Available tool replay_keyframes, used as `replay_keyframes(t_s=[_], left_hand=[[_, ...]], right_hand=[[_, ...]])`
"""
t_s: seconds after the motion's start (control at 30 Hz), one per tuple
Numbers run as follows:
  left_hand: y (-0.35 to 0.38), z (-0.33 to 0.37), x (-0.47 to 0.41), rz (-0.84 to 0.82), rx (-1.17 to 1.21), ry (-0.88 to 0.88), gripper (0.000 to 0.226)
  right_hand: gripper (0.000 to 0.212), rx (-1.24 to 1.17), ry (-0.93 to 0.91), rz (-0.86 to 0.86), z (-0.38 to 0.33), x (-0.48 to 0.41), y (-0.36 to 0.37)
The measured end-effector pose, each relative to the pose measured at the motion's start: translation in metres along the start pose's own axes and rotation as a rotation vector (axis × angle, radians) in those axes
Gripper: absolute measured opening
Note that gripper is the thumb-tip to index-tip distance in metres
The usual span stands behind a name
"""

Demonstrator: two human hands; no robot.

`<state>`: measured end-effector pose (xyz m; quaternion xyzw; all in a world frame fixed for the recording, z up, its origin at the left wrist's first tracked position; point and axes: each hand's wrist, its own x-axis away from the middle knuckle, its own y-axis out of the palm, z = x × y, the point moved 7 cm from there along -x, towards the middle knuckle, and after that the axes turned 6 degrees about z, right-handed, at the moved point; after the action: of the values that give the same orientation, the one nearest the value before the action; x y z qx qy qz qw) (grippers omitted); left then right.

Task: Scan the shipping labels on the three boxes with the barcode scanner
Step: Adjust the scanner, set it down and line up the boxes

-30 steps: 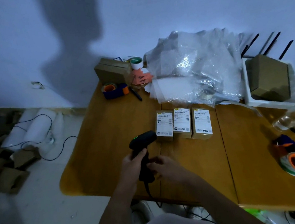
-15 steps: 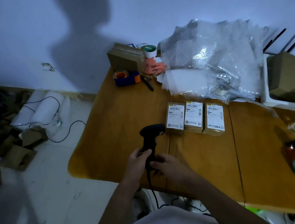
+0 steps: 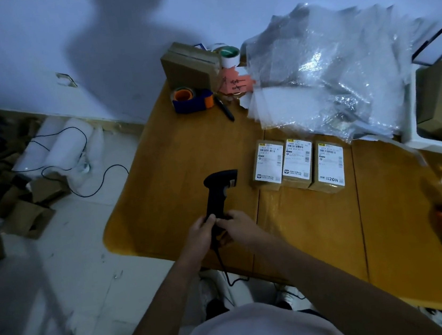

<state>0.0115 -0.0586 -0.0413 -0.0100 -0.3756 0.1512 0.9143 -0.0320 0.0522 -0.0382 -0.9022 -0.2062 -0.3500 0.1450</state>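
The black plastic pistol-shaped barcode scanner (image 3: pixel 219 195) now lies lower, nearer the table's near edge, its green light no longer showing. The left hand (image 3: pixel 199 235) and right hand (image 3: pixel 239 227) both clamp its handle. Its long axis runs near to far, the head turned right toward three small brown cardboard boxes (image 3: pixel 297 165) with white labels, side by side on the smooth yellow wooden table (image 3: pixel 176 173).

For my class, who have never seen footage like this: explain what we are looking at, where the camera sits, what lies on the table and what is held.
The camera is worn on a person's head, looking down at their own arms. Both hands, left and right, grip a black scanner by its handle. On the wooden table lie three labelled boxes side by side, a heap of bubble wrap, tape rolls and a pen.
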Motion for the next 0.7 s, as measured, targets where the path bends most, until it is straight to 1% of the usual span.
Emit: replay_keyframes(t_s=[0.17,0.27,0.4,0.7], left_hand=[[-0.011,0.004,-0.016,-0.052,-0.041,-0.059,0.041],[-0.015,0.015,-0.025,-0.077,-0.161,-0.054,0.041],[-0.014,0.028,-0.041,-0.084,-0.228,-0.02,0.039],[0.0,0.056,-0.07,-0.045,-0.189,0.045,0.041]], right_hand=[[0.03,-0.018,0.034,0.002,-0.005,-0.018,0.0],[0.031,-0.002,0.058,0.0,-0.006,-0.028,-0.001],[0.029,-0.002,0.07,0.037,-0.007,-0.043,0.0],[0.021,0.047,0.026,0.121,-0.037,-0.08,-0.015]])
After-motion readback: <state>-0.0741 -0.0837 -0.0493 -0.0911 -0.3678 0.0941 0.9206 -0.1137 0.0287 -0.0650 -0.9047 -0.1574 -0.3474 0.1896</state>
